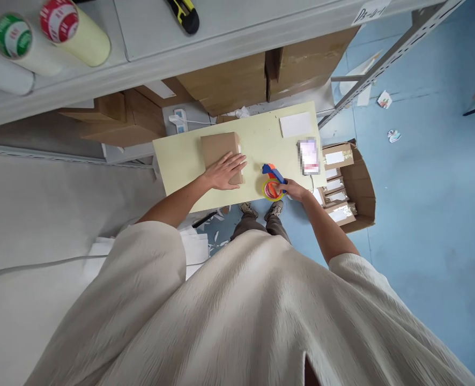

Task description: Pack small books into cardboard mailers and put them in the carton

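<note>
A brown cardboard box (218, 148) lies on the pale yellow table (181, 155), a strip of clear tape showing along its right edge. My left hand (226, 171) rests flat on top of this box with its fingers stretched out. To the right, my right hand (294, 188) is wrapped round the handle of a blue and orange tape dispenser (276, 174) loaded with a roll of clear tape. The dispenser is near the table's front edge, apart from the box. Fingers of the right hand are partly hidden by the dispenser.
White paper (296, 125) and a blurred-out phone-like object (309, 155) lie at the table's right. Beside it, an open carton (360, 187) holds several labelled boxes. A shelf (149, 32) overhead carries tape rolls (80, 37) and a utility knife (184, 15). Large cartons (229, 80) stand behind.
</note>
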A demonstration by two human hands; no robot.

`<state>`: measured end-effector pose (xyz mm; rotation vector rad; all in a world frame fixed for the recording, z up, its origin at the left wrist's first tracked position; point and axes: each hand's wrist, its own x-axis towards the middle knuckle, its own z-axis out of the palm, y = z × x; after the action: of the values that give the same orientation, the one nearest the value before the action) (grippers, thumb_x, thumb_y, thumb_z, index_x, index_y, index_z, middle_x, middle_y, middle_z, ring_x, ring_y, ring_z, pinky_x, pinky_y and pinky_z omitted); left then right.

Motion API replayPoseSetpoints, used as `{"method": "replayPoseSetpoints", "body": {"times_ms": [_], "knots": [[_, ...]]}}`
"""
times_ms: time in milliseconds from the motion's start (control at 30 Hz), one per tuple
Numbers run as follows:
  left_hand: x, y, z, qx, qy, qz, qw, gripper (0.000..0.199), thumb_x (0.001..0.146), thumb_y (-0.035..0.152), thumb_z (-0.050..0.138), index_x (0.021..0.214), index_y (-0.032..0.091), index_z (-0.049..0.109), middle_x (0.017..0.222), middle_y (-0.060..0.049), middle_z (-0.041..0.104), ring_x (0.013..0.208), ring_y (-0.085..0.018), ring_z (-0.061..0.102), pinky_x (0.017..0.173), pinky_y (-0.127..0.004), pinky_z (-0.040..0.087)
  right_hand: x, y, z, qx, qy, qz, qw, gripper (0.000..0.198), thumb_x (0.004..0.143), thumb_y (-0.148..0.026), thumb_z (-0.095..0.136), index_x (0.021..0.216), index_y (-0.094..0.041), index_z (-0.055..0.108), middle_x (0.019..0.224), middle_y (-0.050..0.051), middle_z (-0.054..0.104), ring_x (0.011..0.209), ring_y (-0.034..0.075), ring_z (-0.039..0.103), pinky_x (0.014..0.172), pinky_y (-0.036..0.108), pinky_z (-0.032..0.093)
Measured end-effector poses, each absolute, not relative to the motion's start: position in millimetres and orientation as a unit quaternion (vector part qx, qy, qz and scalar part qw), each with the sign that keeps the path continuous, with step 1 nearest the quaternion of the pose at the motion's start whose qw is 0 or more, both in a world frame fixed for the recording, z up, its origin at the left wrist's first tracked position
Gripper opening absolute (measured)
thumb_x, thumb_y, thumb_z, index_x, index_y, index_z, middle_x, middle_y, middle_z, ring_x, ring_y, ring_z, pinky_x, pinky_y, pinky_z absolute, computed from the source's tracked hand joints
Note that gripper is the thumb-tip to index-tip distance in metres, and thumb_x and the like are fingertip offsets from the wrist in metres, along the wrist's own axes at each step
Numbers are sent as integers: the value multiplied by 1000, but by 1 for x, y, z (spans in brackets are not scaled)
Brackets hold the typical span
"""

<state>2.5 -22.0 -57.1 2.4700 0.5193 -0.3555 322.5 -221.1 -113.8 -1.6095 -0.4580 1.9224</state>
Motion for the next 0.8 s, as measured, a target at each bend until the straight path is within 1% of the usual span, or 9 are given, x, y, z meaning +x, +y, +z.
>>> {"method": "replayPoseSetpoints", "body": {"times_ms": [100,267,367,467,633,700,733,800], "knots": [[15,-26,-63,926,233,-102,280,119,92,71,78,190,22,34,197,-16,29,185,-43,19,151,-64,4,319,-215,-110,-607,-160,718,299,56,63,-40,96,112,-20,78,105,7,84,94,24,74,77,31,56],[38,-29,-68,918,286,-67,266,122,95,69,77,191,14,25,199,-19,20,186,-42,14,152,-64,0,301,-205,-107,-588,-147,736,303,57,63,-43,98,111,-21,76,109,8,85,98,24,76,81,31,59],[44,-31,-70,915,300,-57,263,124,95,68,77,191,12,23,199,-20,19,186,-44,12,152,-64,-1,295,-202,-105,-576,-140,741,314,58,64,-44,100,111,-22,76,110,8,85,100,25,77,81,30,60],[47,-32,-71,912,314,-48,260,121,96,67,76,191,11,24,198,-20,21,186,-43,12,152,-64,-1,296,-200,-103,-586,-141,734,313,56,66,-44,101,111,-21,76,107,8,85,97,24,77,79,29,59],[54,-19,-75,885,401,-19,236,119,97,66,72,192,14,22,199,-18,22,187,-42,6,151,-68,0,311,-218,-104,-610,-144,727,281,52,65,-42,98,107,-20,76,98,7,83,91,24,75,78,31,59],[67,-9,-79,864,449,-14,227,116,98,68,72,190,16,27,199,-17,23,187,-41,1,150,-69,-1,315,-233,-105,-605,-134,730,288,51,65,-43,96,106,-21,77,99,7,83,91,24,74,78,31,59],[76,-3,-81,850,475,-15,226,111,99,69,71,189,17,32,198,-16,24,187,-41,-2,149,-70,-2,317,-241,-104,-600,-129,733,292,51,64,-43,96,106,-21,77,101,7,83,92,24,74,79,32,59],[99,8,-87,817,527,-26,231,94,107,68,63,183,15,45,196,-17,30,187,-38,-9,147,-72,-6,317,-253,-102,-593,-121,740,294,50,63,-42,97,104,-22,77,103,8,84,93,25,74,79,32,60]]}}
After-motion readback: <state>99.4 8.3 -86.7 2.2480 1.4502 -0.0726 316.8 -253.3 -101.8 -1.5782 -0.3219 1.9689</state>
